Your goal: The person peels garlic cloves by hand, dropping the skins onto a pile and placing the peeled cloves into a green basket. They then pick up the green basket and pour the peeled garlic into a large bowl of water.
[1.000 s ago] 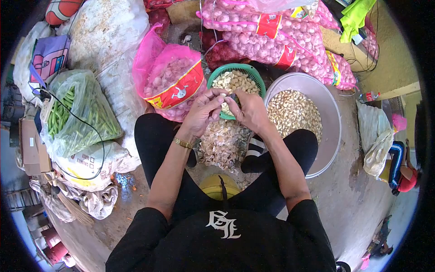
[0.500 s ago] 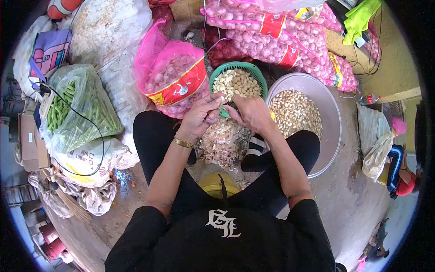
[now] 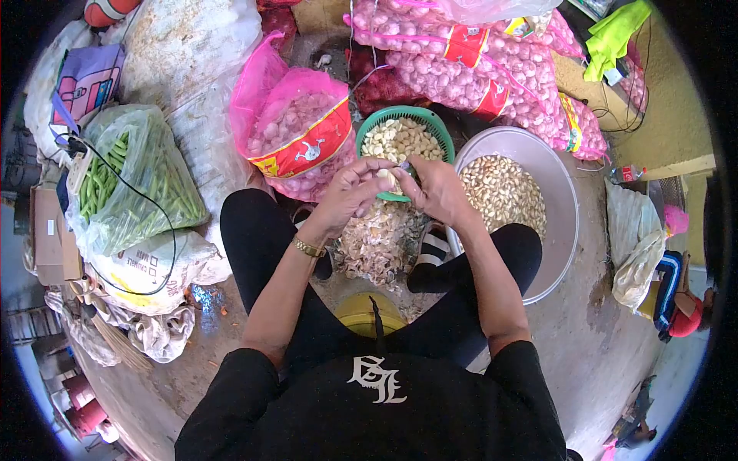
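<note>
My left hand (image 3: pixel 350 196) pinches a pale garlic clove (image 3: pixel 390 181) over the near edge of the green basket (image 3: pixel 440 123). Against the same clove is my right hand (image 3: pixel 437 190), its fingers closed on a small tool, possibly a knife, mostly hidden by the fingers. Peeled cloves (image 3: pixel 400 140) fill the basket. Under my hands lies a heap of garlic skins (image 3: pixel 373 246). On the right, a wide pale tub (image 3: pixel 565 230) holds many unpeeled cloves (image 3: pixel 503 192).
An open pink mesh bag of garlic (image 3: pixel 296 131) stands behind my left hand. Full garlic sacks (image 3: pixel 500 69) are stacked at the back. Green beans in a plastic bag (image 3: pixel 142 180) lie at left. A yellow stool (image 3: pixel 369 311) is beneath me.
My right hand has turned and moved slightly right. The clove now shows between my fingertips, and the green piece beneath them is seen more clearly as the basket's rim.
</note>
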`<move>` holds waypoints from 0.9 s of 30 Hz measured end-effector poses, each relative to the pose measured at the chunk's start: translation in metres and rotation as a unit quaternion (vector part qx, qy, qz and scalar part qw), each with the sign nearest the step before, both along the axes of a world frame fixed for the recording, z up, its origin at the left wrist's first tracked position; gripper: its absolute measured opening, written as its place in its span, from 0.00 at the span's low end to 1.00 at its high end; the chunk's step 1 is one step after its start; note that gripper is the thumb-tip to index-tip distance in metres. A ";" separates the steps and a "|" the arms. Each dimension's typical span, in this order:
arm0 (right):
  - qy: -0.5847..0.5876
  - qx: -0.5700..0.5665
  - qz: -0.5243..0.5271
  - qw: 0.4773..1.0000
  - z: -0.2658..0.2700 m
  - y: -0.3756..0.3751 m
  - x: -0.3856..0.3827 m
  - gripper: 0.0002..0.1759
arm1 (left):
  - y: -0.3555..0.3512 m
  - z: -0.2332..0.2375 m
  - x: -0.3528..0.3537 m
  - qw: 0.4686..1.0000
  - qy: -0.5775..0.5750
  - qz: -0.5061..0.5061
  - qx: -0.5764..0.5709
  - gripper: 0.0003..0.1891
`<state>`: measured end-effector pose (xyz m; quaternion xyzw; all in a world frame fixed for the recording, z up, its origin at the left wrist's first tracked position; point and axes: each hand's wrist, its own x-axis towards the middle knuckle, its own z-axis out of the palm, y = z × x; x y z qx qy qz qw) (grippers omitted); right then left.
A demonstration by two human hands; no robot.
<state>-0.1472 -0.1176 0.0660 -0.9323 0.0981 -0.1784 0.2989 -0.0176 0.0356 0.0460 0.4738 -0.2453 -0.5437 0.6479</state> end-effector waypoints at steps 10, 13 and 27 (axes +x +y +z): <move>-0.025 0.128 0.044 0.990 0.003 0.011 -0.001 0.16 | 0.000 -0.001 0.004 0.993 0.063 0.068 -0.067 0.12; -0.007 0.120 0.061 0.991 0.006 0.015 -0.006 0.16 | 0.005 0.001 0.006 0.991 0.091 0.060 -0.077 0.12; 0.066 -0.043 0.092 0.993 -0.026 0.030 -0.013 0.16 | 0.019 0.022 0.026 0.990 -0.087 0.106 -0.039 0.18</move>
